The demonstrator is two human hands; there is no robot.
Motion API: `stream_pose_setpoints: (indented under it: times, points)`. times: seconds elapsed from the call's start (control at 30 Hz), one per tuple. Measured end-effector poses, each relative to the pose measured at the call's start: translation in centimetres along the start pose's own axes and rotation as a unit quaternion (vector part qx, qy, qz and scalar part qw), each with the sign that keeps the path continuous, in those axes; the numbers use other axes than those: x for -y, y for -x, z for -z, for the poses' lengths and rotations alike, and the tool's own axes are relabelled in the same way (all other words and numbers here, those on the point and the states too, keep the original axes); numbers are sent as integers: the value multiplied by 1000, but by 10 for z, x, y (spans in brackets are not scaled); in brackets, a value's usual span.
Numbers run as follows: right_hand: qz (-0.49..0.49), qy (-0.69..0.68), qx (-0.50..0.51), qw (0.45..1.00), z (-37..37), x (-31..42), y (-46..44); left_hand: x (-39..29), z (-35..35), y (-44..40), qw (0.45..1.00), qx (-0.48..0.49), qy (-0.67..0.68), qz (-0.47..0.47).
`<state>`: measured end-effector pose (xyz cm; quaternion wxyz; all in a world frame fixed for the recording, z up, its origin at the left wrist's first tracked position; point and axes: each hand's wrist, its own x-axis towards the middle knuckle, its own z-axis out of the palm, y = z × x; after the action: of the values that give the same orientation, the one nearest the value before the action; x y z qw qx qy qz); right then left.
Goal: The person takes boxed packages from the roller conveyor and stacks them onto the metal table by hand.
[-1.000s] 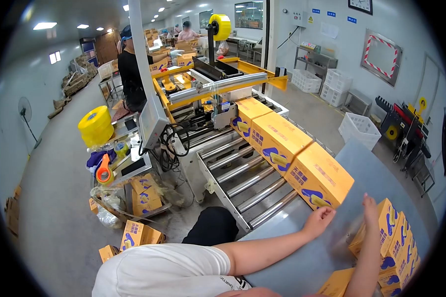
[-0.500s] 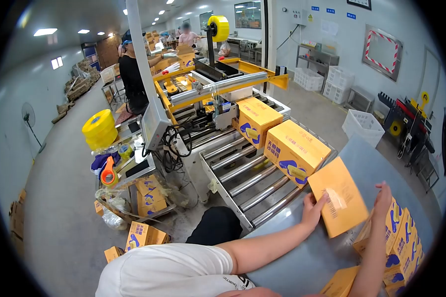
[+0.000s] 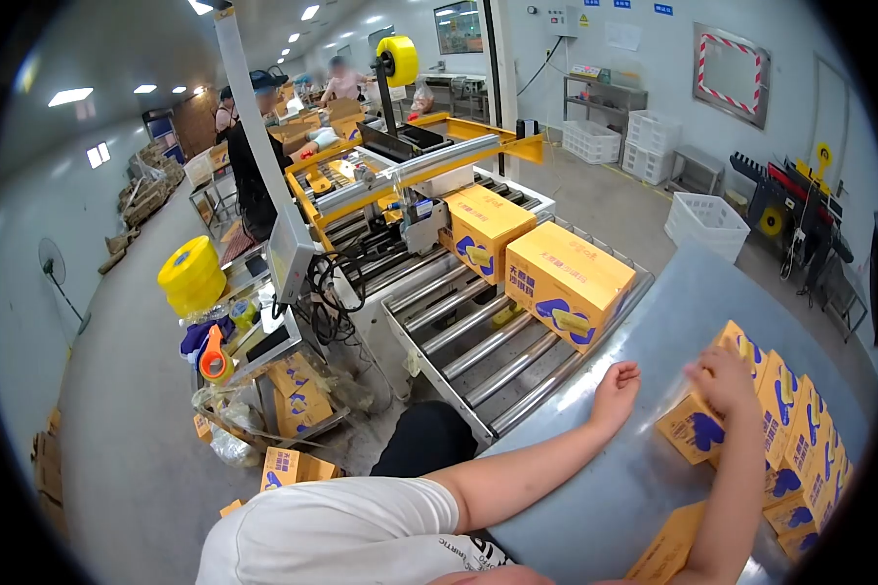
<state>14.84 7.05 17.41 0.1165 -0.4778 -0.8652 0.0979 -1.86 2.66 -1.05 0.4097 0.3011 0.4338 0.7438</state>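
My left hand (image 3: 616, 392) hovers over the metal table (image 3: 566, 458), fingers loosely curled with nothing in them. At the near end of the stacked cartons, my right hand (image 3: 722, 378) lies bent over the top of a yellow carton (image 3: 691, 429); its fingers are slightly blurred. This carton stands upright, its blue printed side facing me. Beside it a row of stacked yellow cartons (image 3: 795, 439) runs along the table's right side. Another carton (image 3: 668, 546) lies near my right forearm. On the roller conveyor (image 3: 493, 375) sit a nearer carton (image 3: 571, 283) and a farther carton (image 3: 488, 229).
A taping machine with a yellow frame (image 3: 419, 180) and a tape roll (image 3: 397, 60) stands over the conveyor. On the left is a cart with yellow tape rolls (image 3: 191, 277) and an orange tape dispenser (image 3: 215, 356). White crates (image 3: 704, 230) stand on the floor. A co-worker in black (image 3: 252, 175) stands beyond.
The carton that was tilted between my hands now stands upright against the stack. My left hand has come off it, and my right hand has moved onto its top. The view has shifted slightly.
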Motion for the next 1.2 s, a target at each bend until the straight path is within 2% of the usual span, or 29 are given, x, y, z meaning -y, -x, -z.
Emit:
stream_pose_setpoints:
  times: [0.03,0.13,0.27,0.37,0.47,0.57,0.63,0.7,0.8,0.9,1.1,1.2]
  points:
    - [-32,-32,-24,999,0,-11,1,0,0,1,1000,1,-9,4]
    - [-106,58,-33,992,8,0,1,1,-1,4,1000,14,-11,2]
    - [-233,144,80,958,37,17,-3,1,-1,6,999,40,-8,12]
    - [-276,204,66,937,31,-2,-1,0,-3,9,998,51,6,20]
    - [-297,217,69,927,25,-15,1,-2,-6,13,997,61,17,34]
    - [-220,334,95,911,-5,-22,8,-6,-7,18,995,79,22,57]
    - [-203,386,158,886,-4,6,11,-4,-6,18,993,92,13,70]
    - [-126,239,39,962,-21,-9,5,-11,-7,21,994,91,-4,63]
    - [-113,46,-52,991,-31,-12,-4,-14,-8,22,992,102,10,75]
    - [-87,-7,-63,994,-41,-28,-9,-22,-10,26,989,112,28,87]
    - [-166,-106,-77,977,-44,-52,-17,-24,-7,28,979,175,-9,103]
    - [-175,-237,-65,953,-37,-51,-21,-32,-10,29,980,176,-18,92]
